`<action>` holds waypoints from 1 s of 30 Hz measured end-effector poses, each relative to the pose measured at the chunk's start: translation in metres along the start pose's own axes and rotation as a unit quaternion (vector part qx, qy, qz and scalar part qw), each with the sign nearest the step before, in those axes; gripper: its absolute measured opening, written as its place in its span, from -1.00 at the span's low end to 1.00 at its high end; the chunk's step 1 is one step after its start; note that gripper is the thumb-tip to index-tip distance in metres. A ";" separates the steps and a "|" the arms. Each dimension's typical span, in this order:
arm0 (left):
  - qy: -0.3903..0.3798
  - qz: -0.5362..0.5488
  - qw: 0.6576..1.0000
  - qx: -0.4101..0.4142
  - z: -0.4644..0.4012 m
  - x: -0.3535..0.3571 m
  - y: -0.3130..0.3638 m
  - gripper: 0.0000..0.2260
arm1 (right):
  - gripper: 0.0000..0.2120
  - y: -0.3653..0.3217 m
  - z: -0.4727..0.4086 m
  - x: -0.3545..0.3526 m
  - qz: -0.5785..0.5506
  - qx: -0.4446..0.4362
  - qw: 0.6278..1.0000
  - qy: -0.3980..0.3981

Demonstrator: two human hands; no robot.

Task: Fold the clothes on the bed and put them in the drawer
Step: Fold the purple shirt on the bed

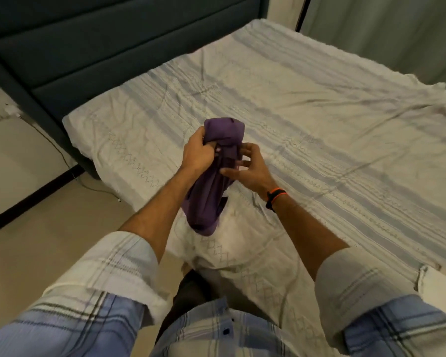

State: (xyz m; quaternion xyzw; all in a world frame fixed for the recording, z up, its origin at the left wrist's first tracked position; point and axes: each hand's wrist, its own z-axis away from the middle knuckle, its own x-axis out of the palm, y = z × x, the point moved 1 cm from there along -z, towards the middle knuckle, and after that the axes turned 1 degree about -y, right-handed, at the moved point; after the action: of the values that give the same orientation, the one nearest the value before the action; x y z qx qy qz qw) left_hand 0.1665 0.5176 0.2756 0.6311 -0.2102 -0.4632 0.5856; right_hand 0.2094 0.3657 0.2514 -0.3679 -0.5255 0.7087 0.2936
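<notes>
A purple garment (211,194) hangs bunched in the air above the near corner of the bed (319,130). My left hand (198,154) is closed around its upper part, where the cloth balls up over my fingers. My right hand (247,168) touches the garment's right side with its fingers spread and pinching the fabric. The lower end of the garment dangles just above the sheet. No drawer is in view.
The bed carries a pale sheet with blue-grey stripes and wrinkles. A dark padded headboard (113,42) stands at the back left. A white cabinet (13,161) and a trailing cable (70,166) are on the floor to the left. Curtains (386,32) hang at the back right.
</notes>
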 end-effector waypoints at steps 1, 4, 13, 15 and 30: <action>-0.003 0.029 1.000 0.010 0.005 0.001 0.013 -0.73 | -0.23 -0.003 0.006 -0.002 0.014 -0.018 1.000 -0.006; -0.031 0.097 0.994 0.038 0.013 0.006 0.046 -0.73 | -0.18 -0.014 0.014 -0.003 0.039 -0.048 0.998 0.003; -0.133 0.134 0.977 0.100 0.017 -0.003 0.125 -0.84 | -0.80 -0.076 0.004 -0.041 0.071 -0.089 0.975 0.190; -0.142 0.111 0.977 0.110 0.014 -0.006 0.131 -0.75 | -0.81 -0.087 0.003 -0.048 0.064 -0.099 0.973 0.198; -0.117 -0.043 0.974 0.191 0.020 0.006 0.131 -0.26 | -0.65 -0.134 0.026 -0.084 -0.032 -0.092 0.939 0.330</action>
State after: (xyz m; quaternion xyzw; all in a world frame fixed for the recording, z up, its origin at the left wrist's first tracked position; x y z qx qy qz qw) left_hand 0.1891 0.4716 0.3986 0.6810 -0.3344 -0.5100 0.4054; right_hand 0.2382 0.3211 0.4023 -0.5894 -0.4735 0.4866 0.4377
